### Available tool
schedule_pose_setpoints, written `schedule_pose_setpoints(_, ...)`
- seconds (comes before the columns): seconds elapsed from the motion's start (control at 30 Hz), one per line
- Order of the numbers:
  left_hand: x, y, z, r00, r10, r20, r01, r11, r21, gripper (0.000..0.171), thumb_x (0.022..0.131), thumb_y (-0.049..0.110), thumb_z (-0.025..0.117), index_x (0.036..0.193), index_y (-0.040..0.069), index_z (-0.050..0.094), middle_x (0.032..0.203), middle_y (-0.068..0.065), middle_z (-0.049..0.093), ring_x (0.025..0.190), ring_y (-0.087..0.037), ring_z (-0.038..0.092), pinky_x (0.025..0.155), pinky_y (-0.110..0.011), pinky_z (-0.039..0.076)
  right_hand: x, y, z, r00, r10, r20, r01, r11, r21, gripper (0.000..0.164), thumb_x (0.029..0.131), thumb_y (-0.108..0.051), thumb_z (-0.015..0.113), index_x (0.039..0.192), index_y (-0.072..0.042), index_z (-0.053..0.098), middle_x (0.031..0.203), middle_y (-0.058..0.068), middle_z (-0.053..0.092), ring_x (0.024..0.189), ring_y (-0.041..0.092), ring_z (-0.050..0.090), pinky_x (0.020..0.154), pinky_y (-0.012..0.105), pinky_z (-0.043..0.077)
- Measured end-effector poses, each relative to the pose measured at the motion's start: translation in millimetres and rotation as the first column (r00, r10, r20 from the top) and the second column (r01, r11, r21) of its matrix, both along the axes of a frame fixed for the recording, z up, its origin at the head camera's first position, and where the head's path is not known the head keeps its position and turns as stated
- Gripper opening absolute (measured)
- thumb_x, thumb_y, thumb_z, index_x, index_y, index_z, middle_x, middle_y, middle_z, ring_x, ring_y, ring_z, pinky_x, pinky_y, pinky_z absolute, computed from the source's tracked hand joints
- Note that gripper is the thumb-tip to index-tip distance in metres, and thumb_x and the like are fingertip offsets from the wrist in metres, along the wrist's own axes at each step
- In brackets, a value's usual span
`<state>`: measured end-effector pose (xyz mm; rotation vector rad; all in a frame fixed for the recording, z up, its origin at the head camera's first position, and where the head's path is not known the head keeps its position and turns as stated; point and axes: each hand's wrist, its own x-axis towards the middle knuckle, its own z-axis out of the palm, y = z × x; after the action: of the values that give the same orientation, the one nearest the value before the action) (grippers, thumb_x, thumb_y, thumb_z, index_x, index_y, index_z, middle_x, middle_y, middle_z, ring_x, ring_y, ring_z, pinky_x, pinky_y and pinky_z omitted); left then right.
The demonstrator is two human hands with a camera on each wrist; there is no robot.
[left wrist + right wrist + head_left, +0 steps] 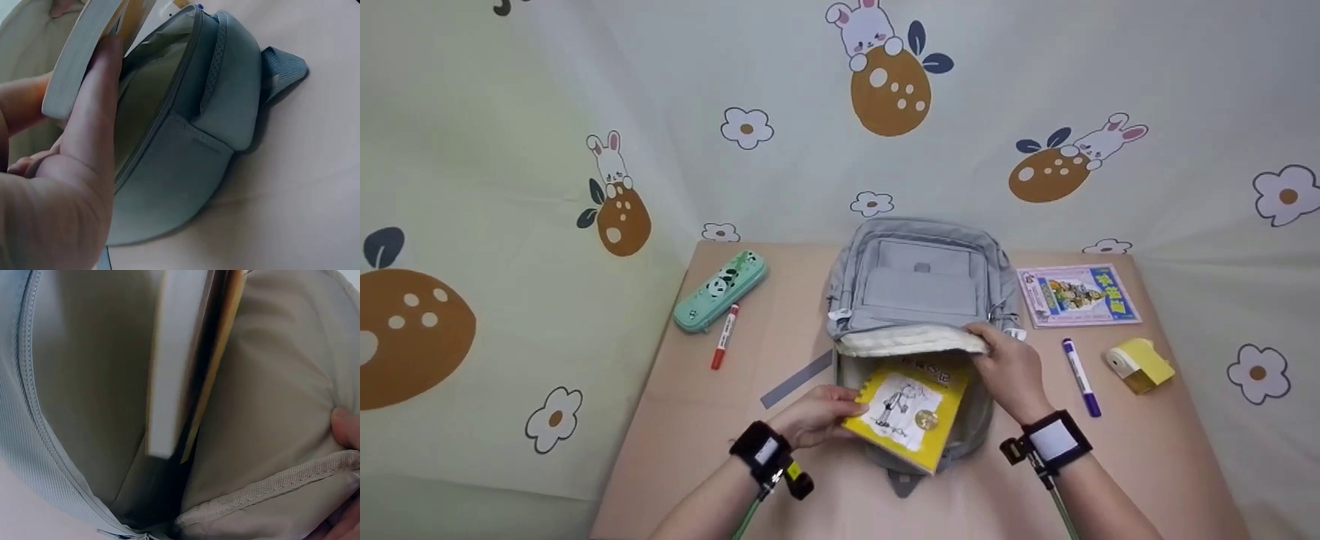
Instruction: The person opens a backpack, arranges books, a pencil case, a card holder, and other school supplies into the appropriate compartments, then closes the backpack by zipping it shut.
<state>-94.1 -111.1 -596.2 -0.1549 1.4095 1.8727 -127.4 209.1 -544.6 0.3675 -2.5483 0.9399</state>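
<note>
In the head view a grey backpack [926,292] lies on the table, its main compartment unzipped. My left hand [817,416] pinches a yellow book [907,409] with a cartoon figure on its cover, thumb and fingers at the left edge. The book is tilted, its far end under the raised front panel. My right hand [1012,371] grips the edge of that panel [911,341] and holds it up. The right wrist view shows the book's pages [174,371] between the lining walls, with a yellow strip [216,365] beside them.
To the left lie a green panda pencil case [721,291], a red marker [725,337] and a grey ruler [799,379]. A pink picture book [1080,296], a blue marker [1081,377] and a yellow pencil sharpener [1140,365] lie to the right. Patterned cloth [795,180] hangs behind.
</note>
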Motion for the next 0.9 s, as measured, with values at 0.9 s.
schedule_pose_setpoints(0.9,-42.2,56.3,-32.8,0.964,0.267,0.009,-0.265,0.955,0.132,0.043,0.102,-0.002,0.055,0.142,-0.010,0.043,0.129,-0.026,0.061,0.114,-0.035,0.066,0.096,-0.044,0.054,0.5,-1.1,3.1,1.000,-0.007,0.030,0.007,1.000,-0.007,0.024,0.087,-0.004,0.077,0.109,-0.014,0.076,0.108,0.005,0.077,0.090,0.028,0.074,0.077,0.046,0.058)
